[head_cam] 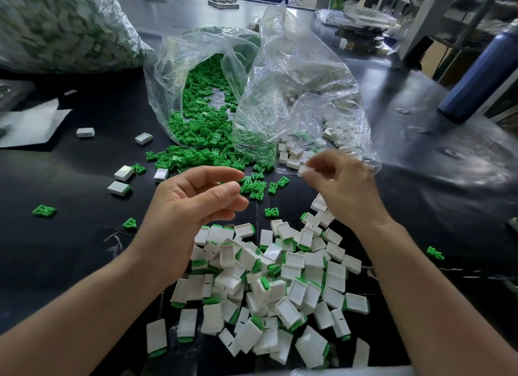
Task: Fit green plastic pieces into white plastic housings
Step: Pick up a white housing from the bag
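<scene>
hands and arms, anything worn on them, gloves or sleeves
No gloves: the left hand and right hand are bare, with no ring, watch or band showing. The left forearm and right forearm are bare too, no sleeve in view.

Housing point(304, 169) in right hand point(344, 185) motion-blurred; bulk bag point(56, 25) blurred, cropped.

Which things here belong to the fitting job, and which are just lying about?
Job: green pieces, loose housings, held housing in the right hand, finished pile.
Lying about: blue bottle, paper.
</scene>
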`<state>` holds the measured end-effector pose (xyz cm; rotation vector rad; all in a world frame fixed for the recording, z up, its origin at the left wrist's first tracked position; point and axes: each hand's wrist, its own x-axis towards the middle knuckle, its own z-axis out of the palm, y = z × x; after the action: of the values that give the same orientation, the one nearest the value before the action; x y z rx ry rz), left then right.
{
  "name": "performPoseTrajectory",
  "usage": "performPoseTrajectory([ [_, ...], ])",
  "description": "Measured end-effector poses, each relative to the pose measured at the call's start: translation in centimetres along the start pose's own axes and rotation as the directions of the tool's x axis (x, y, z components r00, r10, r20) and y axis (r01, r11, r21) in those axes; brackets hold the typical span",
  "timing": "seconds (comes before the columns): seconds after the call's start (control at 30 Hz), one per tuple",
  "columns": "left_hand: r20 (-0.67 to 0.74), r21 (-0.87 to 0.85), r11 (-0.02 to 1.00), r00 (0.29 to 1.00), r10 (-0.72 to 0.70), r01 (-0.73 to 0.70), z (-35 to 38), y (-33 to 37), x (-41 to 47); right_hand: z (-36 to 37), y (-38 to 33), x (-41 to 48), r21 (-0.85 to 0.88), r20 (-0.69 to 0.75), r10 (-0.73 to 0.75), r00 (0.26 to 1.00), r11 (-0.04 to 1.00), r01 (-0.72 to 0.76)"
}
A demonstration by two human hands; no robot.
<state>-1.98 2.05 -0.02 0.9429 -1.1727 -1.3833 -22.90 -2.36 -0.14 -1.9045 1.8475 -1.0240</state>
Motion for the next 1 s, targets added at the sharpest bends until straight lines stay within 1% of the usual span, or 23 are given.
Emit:
performPoseTrajectory([
  [0.03, -0.001, 0.016, 1.0, 1.0, 0.002, -0.002, 0.0, 0.0, 0.0, 0.2, -0.7, -0.4, 0.103, 0.047, -0.036, 0.998, 0.994, 0.031],
  [0.1, -0.018, 0.023, 1.0, 1.0, -0.001, 0.002, 0.0, -0.2, 0.1, 0.8, -2.1, -1.2, 0.217, 0.122, -0.122, 0.985, 0.972, 0.094],
  [0.23, -0.031, 0.044, 0.998, 0.999, -0.041, 0.043, 0.2, -0.5, 0.3, 1.8, -3.9, -2.6, 0.304, 0.14, -0.278, 0.95, 0.925, 0.226],
  [0.37, -0.023, 0.104, 0.993, 0.999, -0.049, 0.052, 0.2, -0.6, 0.3, 2.1, -4.5, -3.3, 0.358, 0.153, -0.372, 0.915, 0.884, 0.3],
  [0.47, -0.031, 0.111, 0.992, 0.998, -0.052, 0.056, 0.2, -0.7, 0.4, 2.2, -4.4, -3.2, 0.386, 0.186, -0.402, 0.897, 0.869, 0.309],
  [0.57, -0.043, 0.089, 0.995, 0.998, -0.05, 0.053, 0.2, -0.6, 0.4, 2.0, -4.0, -2.8, 0.413, 0.251, -0.35, 0.903, 0.882, 0.227],
  [0.63, -0.057, 0.073, 0.995, 0.997, -0.059, 0.063, 0.2, -0.5, 0.4, 2.0, -3.5, -2.3, 0.369, 0.244, -0.27, 0.931, 0.914, 0.169],
  [0.7, -0.059, 0.068, 0.995, 0.996, -0.065, 0.069, 0.3, -0.5, 0.3, 2.0, -3.0, -1.7, 0.271, 0.193, -0.184, 0.964, 0.954, 0.128],
  [0.8, -0.053, 0.045, 0.997, 0.996, -0.068, 0.07, 0.3, -0.5, 0.3, 2.2, -1.9, -1.0, 0.002, 0.169, -0.104, 0.98, 0.994, 0.105],
  [0.87, -0.045, 0.031, 0.997, 0.997, -0.068, 0.07, 0.3, -0.5, 0.3, 2.3, -1.2, -0.6, -0.174, 0.196, -0.068, 0.978, 0.979, 0.103],
  [0.9, -0.04, 0.027, 0.997, 0.997, -0.068, 0.069, 0.3, -0.5, 0.3, 2.4, -1.0, -0.4, -0.228, 0.215, -0.056, 0.975, 0.968, 0.106],
  [1.0, -0.03, 0.021, 0.997, 0.997, -0.071, 0.071, 0.3, -0.5, 0.4, 2.7, -0.8, -0.2, -0.315, 0.286, -0.054, 0.957, 0.938, 0.147],
])
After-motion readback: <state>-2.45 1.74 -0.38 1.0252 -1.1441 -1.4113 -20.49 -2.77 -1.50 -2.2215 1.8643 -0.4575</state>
